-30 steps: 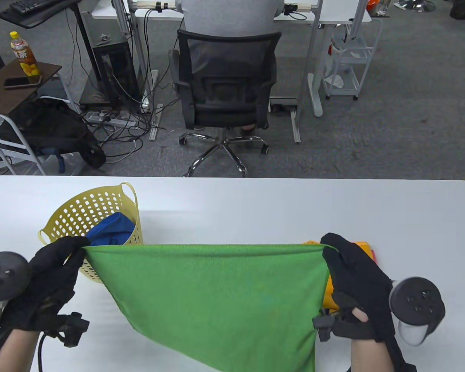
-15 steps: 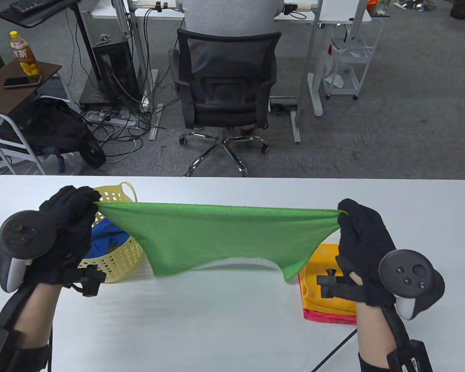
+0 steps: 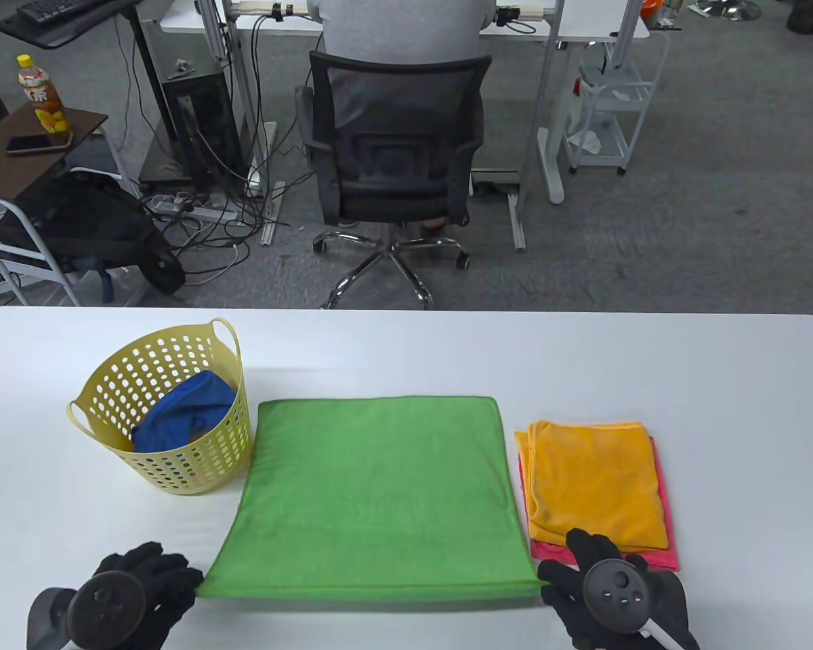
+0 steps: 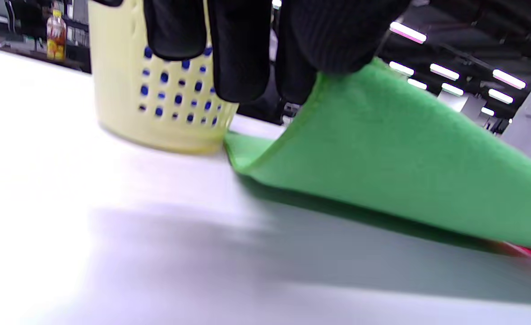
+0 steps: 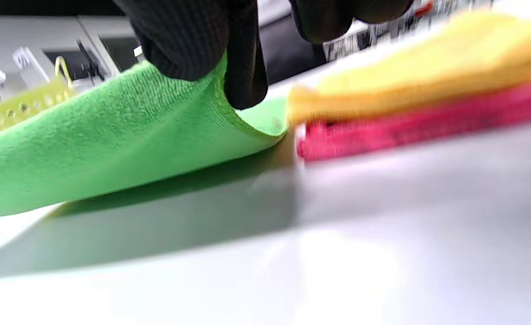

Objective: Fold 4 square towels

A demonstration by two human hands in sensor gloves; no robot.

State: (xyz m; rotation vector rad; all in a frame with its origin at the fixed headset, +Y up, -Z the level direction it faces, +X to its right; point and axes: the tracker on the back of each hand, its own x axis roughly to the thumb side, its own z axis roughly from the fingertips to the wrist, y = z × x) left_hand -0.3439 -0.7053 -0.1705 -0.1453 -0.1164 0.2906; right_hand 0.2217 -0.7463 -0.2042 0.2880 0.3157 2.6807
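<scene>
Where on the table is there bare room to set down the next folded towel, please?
Bare: the far strip of the table beyond the green towel, and everything right of the yellow towel. Crowded: the basket, green towel and folded stack sit nearly edge to edge.

My left hand (image 3: 150, 589) low at the near left, fingers curled in a pinch, my right hand (image 3: 613, 596) likewise at the near right

Matt fuzzy cloth green towel (image 3: 376, 497), glossy table (image 3: 582, 352)
</scene>
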